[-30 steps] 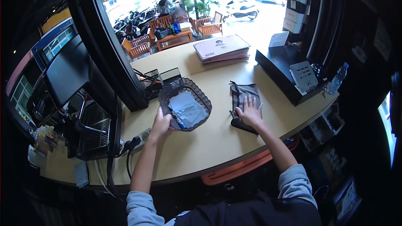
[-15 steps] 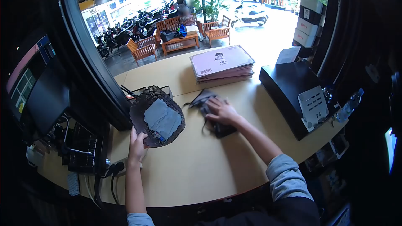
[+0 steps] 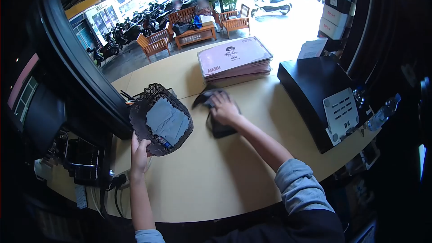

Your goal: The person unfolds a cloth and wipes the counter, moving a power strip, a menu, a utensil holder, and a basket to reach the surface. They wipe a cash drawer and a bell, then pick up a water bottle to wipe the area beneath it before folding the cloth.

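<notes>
My left hand (image 3: 140, 155) grips the lower left edge of a dark basket (image 3: 137, 119) with a lacy rim, held tilted above the counter. Grey-blue folded material (image 3: 167, 119) lies inside it, with a small blue and red item near its lower edge. On the counter, my right hand (image 3: 223, 108) presses flat on a dark cloth (image 3: 204, 98), fingers spread. Part of that cloth is hidden under the palm. A black item (image 3: 222, 129) lies just below the hand; its shape is blurred.
A stack of menus (image 3: 236, 60) stands beyond my right hand. To the right are a black box (image 3: 306, 99), a grey slotted stand (image 3: 340, 112) and a plastic bottle (image 3: 382, 114). A dark post (image 3: 85, 63) rises at the left of the counter (image 3: 193, 189).
My right hand has slid left with the dark cloth and black item. The basket in my left hand has shifted slightly left. The whole view has moved a little too.
</notes>
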A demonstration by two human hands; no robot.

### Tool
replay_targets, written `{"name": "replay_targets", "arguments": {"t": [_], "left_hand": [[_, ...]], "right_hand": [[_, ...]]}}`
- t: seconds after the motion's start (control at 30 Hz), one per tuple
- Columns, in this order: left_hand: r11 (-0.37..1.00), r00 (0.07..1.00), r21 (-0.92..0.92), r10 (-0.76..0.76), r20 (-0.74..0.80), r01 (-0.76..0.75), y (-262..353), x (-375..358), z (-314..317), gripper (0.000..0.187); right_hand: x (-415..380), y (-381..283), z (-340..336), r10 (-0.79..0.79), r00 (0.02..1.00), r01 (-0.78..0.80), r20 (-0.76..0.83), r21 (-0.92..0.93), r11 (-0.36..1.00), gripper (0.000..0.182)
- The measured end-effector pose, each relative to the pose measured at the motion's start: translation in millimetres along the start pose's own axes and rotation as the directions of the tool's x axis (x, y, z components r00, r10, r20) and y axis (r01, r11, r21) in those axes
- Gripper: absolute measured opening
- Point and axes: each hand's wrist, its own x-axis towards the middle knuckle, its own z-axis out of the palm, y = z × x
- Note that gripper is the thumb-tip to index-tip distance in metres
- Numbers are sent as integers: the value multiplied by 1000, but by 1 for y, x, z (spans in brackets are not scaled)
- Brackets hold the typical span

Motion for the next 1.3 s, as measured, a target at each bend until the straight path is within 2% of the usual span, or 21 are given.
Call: {"name": "replay_targets", "arguments": {"t": [0.07,0.13,0.2,0.27,0.37,0.4,0.43,0.47,0.53,0.57,0.6,0.73,0.83,0.93,1.07,1.1,1.2,1.27,1.3], "left_hand": [[1000,1000,-13,21,19,-21,-4,4,4,63],[999,999,-29,30,39,-29,-2,-1,7,63],[998,999,51,-32,30,31,10,-7,14,59],[999,998,41,-25,59,22,7,-4,11,59],[1000,996,17,3,87,-4,5,1,6,60],[1000,996,9,9,84,-10,5,2,6,61],[1000,995,4,14,94,-14,5,2,8,61],[1000,995,-13,12,98,-11,6,1,11,61],[999,994,-30,16,104,-13,4,2,15,61],[999,994,-43,25,109,-20,0,1,16,60],[998,993,-53,29,113,-23,-3,-1,16,59],[999,990,-25,-23,138,27,-7,-8,21,54],[999,985,50,-30,167,21,-14,-7,28,54],[998,975,58,-40,219,28,-15,-7,41,52],[996,959,78,-62,277,42,-10,-1,58,49],[999,959,34,-43,281,35,-12,2,60,50],[1000,949,-24,20,313,-13,-24,16,58,55],[1000,943,-21,0,333,7,-15,17,65,54],[1000,937,-1,-25,348,27,-12,17,67,53]], "right_hand": [[-1,42,-15,218,974,-222,-65,-66,973,64],[-22,73,-31,311,947,-319,-85,-98,943,66],[-55,96,-43,402,910,-411,-104,-93,907,68],[-100,99,-63,477,874,-480,-97,-16,877,71],[-161,56,-84,511,859,-504,29,-130,854,76],[-175,30,-84,468,880,-457,79,-124,881,76],[-187,2,-79,341,935,-331,95,-102,938,76],[-197,-18,-63,142,985,-132,100,-102,986,73],[-194,-56,-45,-203,970,208,132,-28,978,69],[-180,-63,-33,-271,958,275,94,-31,961,67],[-158,-64,-32,-235,966,236,109,4,972,66],[-63,-26,-18,121,992,-119,18,-83,989,69],[-35,24,-32,394,917,-399,-66,-97,912,74],[-54,66,-51,585,798,-600,-142,-104,793,77],[-140,73,-71,592,789,-609,-165,-75,790,77],[-170,68,-79,589,794,-605,-151,-100,790,77],[-258,42,-98,592,799,-601,-102,-166,782,75],[-277,1,-107,613,789,-611,-36,-153,777,75],[-277,-15,-99,529,849,-525,-5,-130,841,74]]}}
